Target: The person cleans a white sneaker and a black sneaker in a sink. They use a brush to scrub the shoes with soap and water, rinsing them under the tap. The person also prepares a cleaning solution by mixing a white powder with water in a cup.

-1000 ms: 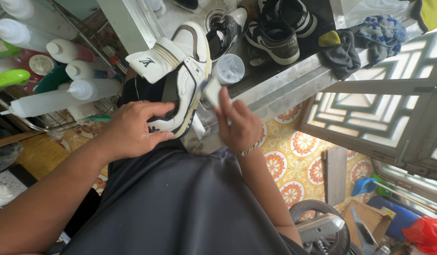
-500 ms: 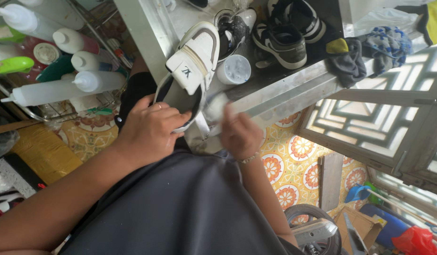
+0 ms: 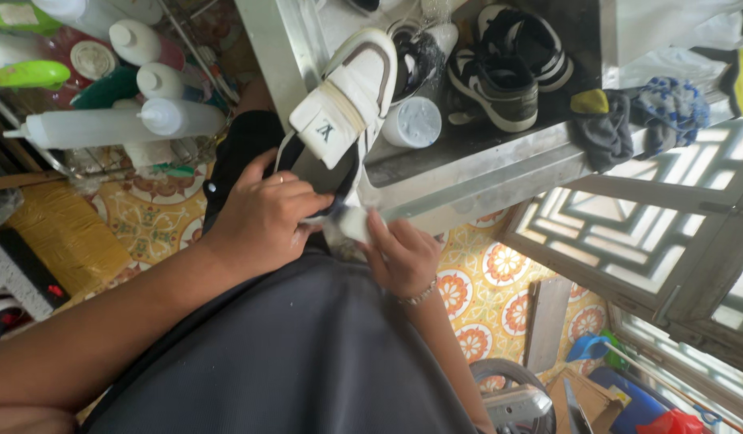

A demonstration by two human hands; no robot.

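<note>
My left hand (image 3: 267,217) grips a white sneaker (image 3: 347,112) with grey and black trim by its heel end, holding it toe-up against the edge of a metal sink (image 3: 468,173). My right hand (image 3: 403,253) pinches a small white cloth (image 3: 347,225) and presses it on the shoe's lower edge, just beside the left fingers. A bracelet circles my right wrist. My dark grey shirt fills the lower middle of the view.
The sink holds black-and-white sneakers (image 3: 500,68), a white cup (image 3: 415,120) and dark rags (image 3: 628,116). White squeeze bottles (image 3: 106,124) lie in a wire rack at left. The floor has patterned tiles (image 3: 492,297); a white lattice frame (image 3: 669,217) stands at right.
The sneaker has swung from lying sideways to pointing upward. My right hand has dropped from beside the shoe's side to its lower end, with the cloth.
</note>
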